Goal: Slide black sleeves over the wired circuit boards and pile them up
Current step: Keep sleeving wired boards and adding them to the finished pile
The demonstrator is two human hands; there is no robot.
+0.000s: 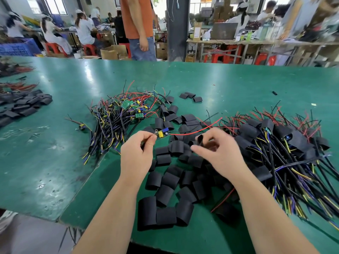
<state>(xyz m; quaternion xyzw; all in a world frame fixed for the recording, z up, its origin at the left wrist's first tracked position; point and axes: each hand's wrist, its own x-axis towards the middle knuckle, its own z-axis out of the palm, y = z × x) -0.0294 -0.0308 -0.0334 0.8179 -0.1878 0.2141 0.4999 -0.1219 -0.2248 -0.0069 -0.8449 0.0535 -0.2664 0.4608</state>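
Note:
My left hand (138,153) pinches the near end of a small wired circuit board (161,133) with a yellow and a blue part; its red wire (194,132) trails right. My right hand (218,153) holds a black sleeve (200,139) upright between thumb and fingers, just right of the board. Loose black sleeves (168,191) lie scattered below and between my hands. A tangle of bare wired boards (126,110) lies at the centre left. At the right lies a pile of sleeved boards (286,143) with wires fanning out.
The green table (55,162) has a seam and a front edge near my arms. More sleeves (23,105) and wired boards lie at the far left. A person in an orange shirt (137,24) stands behind the table; other workers sit at benches beyond.

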